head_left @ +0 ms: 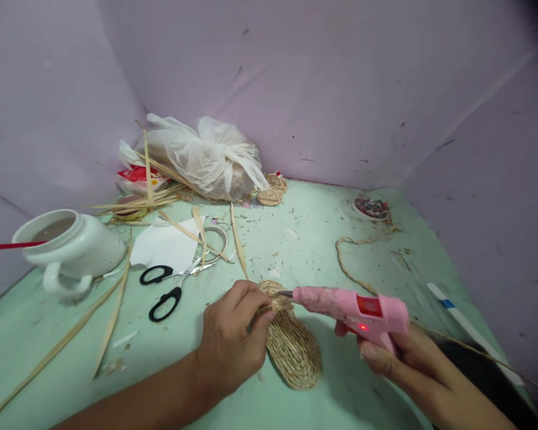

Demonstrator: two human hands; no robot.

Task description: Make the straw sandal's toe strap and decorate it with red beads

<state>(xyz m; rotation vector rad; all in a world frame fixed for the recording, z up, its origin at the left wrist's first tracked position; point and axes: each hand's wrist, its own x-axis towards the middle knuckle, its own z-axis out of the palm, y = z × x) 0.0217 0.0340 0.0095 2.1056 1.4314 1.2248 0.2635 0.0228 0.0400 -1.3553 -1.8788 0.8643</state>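
A small sole-shaped piece of coiled, woven straw (295, 346) lies tilted over the green table, its far end pinched by my left hand (235, 334). My right hand (403, 358) is wrapped round the handle of a pink hot glue gun (336, 303) with a glowing red light. The gun's metal nozzle points left at the far end of the woven piece, close to my left fingertips; whether it touches cannot be told. A thin straw strand (240, 248) runs from near my left fingers toward the back.
Black-handled scissors (182, 278), a tape roll (213, 243) and white paper (164, 245) lie left of centre. A white jug (89, 242) stands at left. Behind are a plastic bag (201, 155) and straw strips. A dish of small bits (371, 208) and a twisted cord (347, 269) are at right.
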